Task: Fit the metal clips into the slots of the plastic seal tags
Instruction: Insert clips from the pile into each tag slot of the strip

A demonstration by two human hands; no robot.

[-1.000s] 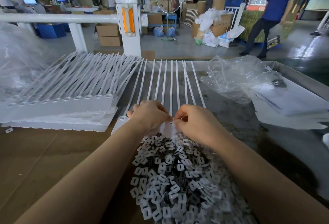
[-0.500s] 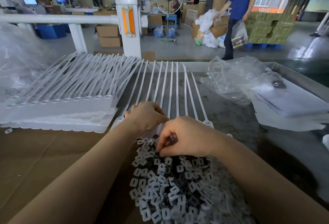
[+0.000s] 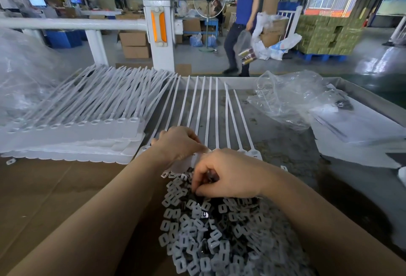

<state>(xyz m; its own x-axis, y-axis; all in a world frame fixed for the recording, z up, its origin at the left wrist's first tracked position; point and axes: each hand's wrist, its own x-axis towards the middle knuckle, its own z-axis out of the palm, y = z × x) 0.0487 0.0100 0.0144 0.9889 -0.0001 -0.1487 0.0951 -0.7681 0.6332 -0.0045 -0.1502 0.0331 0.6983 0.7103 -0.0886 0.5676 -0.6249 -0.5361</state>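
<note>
A heap of small metal clips point(image 3: 211, 236) lies on the table right in front of me. Beyond it, a strip of white plastic seal tags point(image 3: 206, 111) is spread flat, tails pointing away. My left hand point(image 3: 175, 144) rests on the tag heads, fingers curled, pinching the strip near its middle. My right hand point(image 3: 226, 177) is down at the far edge of the clip heap, fingers curled round some clips. The slots under my hands are hidden.
A tall stack of white seal tag strips point(image 3: 72, 126) sits at the left. Crumpled clear plastic bags point(image 3: 292, 100) and flat white packets point(image 3: 360, 128) lie at the right. A white railing post point(image 3: 158, 29) stands behind the table; a person point(image 3: 241, 21) walks past on the floor.
My right hand left the tag heads, dropped back onto the clip heap and closed on clips. My left hand stayed on the tags. The person behind walked leftwards.
</note>
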